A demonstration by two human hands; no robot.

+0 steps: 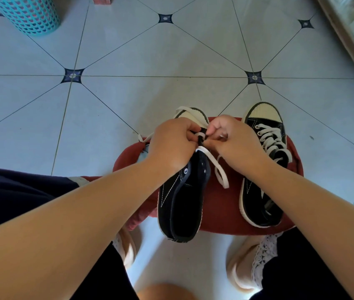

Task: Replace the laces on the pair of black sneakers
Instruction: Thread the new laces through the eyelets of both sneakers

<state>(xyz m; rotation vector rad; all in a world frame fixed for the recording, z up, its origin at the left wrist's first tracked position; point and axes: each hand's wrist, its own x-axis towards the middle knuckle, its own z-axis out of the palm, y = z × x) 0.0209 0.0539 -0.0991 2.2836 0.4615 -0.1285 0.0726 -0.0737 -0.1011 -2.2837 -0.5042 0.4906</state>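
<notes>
Two black sneakers with white toe caps rest on a red cushion [225, 204]. The left sneaker [180, 204] has most of its eyelets bare. A white lace [219, 169] runs through its front and trails loose over the cushion. My left hand [171, 141] and my right hand [232, 144] meet over the front eyelets, each pinching the lace; the fingertips hide the eyelets there. The right sneaker [264, 169] stands beside them, fully laced in white, touched by neither hand.
Pale blue floor tiles with dark diamond insets surround the cushion. A turquoise mesh basket [26, 14] stands at the far left. A wooden furniture edge [349, 40] runs along the far right. My knees and feet are below the cushion.
</notes>
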